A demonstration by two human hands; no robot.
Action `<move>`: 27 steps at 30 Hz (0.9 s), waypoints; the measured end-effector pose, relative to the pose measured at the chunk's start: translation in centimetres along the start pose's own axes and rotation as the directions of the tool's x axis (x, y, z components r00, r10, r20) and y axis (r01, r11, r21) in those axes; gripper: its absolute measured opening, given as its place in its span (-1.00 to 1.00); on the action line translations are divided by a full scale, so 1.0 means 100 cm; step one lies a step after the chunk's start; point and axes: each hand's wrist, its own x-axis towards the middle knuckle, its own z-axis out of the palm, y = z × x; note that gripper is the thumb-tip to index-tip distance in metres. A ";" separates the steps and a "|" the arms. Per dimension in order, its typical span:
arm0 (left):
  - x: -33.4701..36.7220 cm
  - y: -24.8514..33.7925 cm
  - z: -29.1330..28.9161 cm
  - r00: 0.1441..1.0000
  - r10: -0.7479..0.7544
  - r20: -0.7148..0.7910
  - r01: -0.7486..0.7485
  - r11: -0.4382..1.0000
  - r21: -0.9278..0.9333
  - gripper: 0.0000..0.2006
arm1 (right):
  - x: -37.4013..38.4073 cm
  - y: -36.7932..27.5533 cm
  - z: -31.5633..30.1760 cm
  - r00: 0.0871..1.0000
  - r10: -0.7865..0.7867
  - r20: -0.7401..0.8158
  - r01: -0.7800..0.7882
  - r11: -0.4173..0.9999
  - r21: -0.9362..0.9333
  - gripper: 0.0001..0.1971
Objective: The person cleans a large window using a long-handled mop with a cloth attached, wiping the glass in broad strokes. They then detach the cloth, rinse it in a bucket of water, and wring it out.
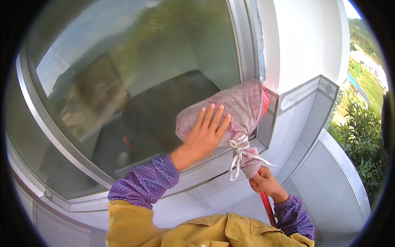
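A pinkish-grey towel (230, 106) is wrapped round the wide, broom-shaped head of a red-handled tool. White ties (237, 154) knot it at the neck. Red plastic (266, 100) shows past the towel's right edge; the rest of the head is hidden. My left hand (204, 133) lies flat on the towel, fingers stretched out. Lower right, my right hand (266, 183) is closed round the red handle (267, 209) just below the wrapped neck. The wrapped head is held up in front of the window glass (164, 53); whether it touches the glass I cannot tell.
A metal window frame (242, 41) borders the glass, which mirrors hills and sky. Right of it stand a white pillar (308, 41) with grey-edged tiles (296, 107) and a low curved tiled wall (335, 181). Green shrubs (358, 144) grow beyond the wall.
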 end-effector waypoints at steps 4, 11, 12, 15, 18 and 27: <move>0.044 -0.071 -0.085 0.986 0.007 -0.168 0.030 0.975 0.218 -0.17 | 0.003 -0.029 0.008 0.947 -0.295 0.123 0.299 0.954 -0.012 -0.80; 0.089 -0.247 -0.205 0.938 -0.043 -0.344 0.243 0.790 0.563 -0.09 | 0.016 0.003 0.041 0.877 -0.210 0.432 0.195 0.978 0.081 -0.65; 0.088 -0.266 -0.213 0.937 -0.101 -0.335 0.292 0.754 0.588 -0.10 | 0.017 0.011 0.047 0.861 -0.123 0.493 0.074 0.990 0.117 -0.69; 0.094 -0.272 -0.209 0.916 -0.201 -0.348 0.369 0.763 0.531 -0.11 | 0.021 0.034 0.047 0.903 -0.128 0.409 0.124 0.992 0.037 -0.68; 0.083 -0.248 -0.159 0.902 -0.079 -0.425 0.291 0.837 0.463 -0.10 | 0.007 0.086 0.038 0.925 -0.240 0.294 0.260 0.965 -0.032 -0.64; -0.002 -0.026 0.054 0.974 -0.173 -0.147 0.173 0.985 -0.013 -0.22 | -0.083 0.178 0.022 0.992 -0.039 -0.121 0.016 0.983 -0.181 -0.61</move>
